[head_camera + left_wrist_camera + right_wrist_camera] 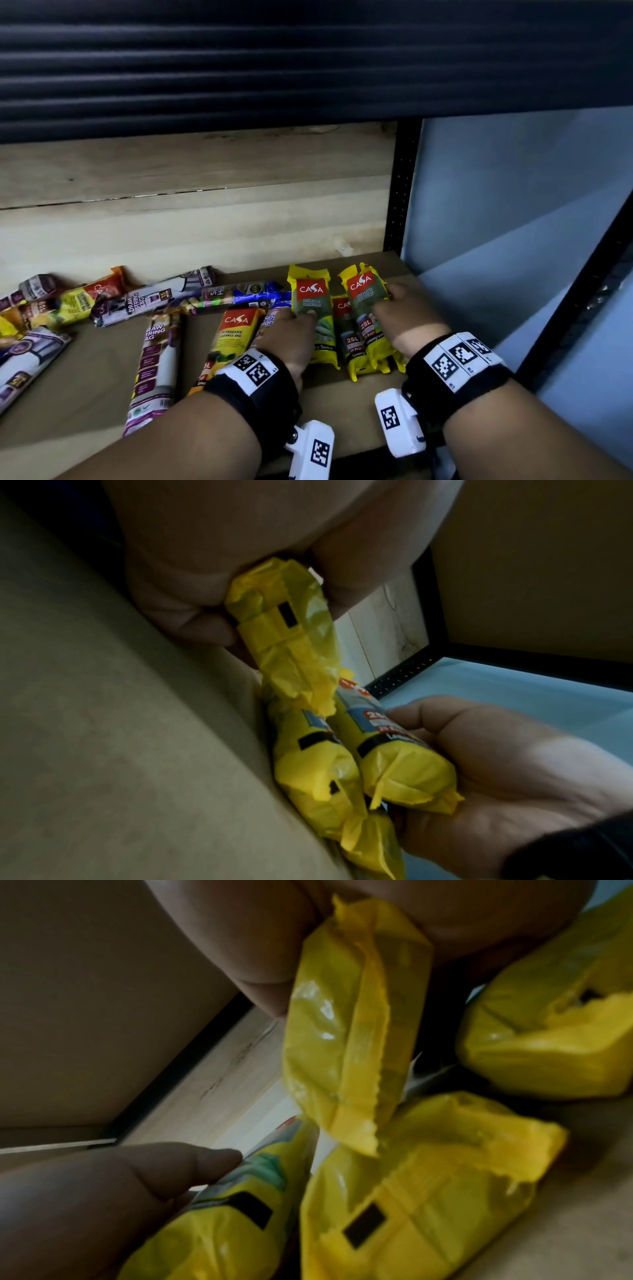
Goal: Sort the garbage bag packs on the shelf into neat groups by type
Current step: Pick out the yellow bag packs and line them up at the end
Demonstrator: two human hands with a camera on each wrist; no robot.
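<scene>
Three yellow Casa packs lie side by side at the right end of the shelf board [342, 394]. My left hand [301, 317] grips the left yellow pack [313, 301], thumb and fingers curled round its sides. In the left wrist view that hand [274, 601] grips the same pack's lower part [291, 647]. My right hand [387, 305] grips the right yellow pack [364, 294], which rests on top of its neighbours; in the right wrist view the pack [342, 1042] sits tilted in the hand's grip. The middle pack [344, 329] lies between my hands, partly covered.
Left of my hands lie an orange-yellow Casa pack [234, 339], purple-white drawstring packs [156, 366], a blue pack [246, 294] and a mixed pile [51, 305]. A wooden back panel [195, 212] stands behind them. A black upright [400, 192] and a blue-grey side wall [513, 205] close the right.
</scene>
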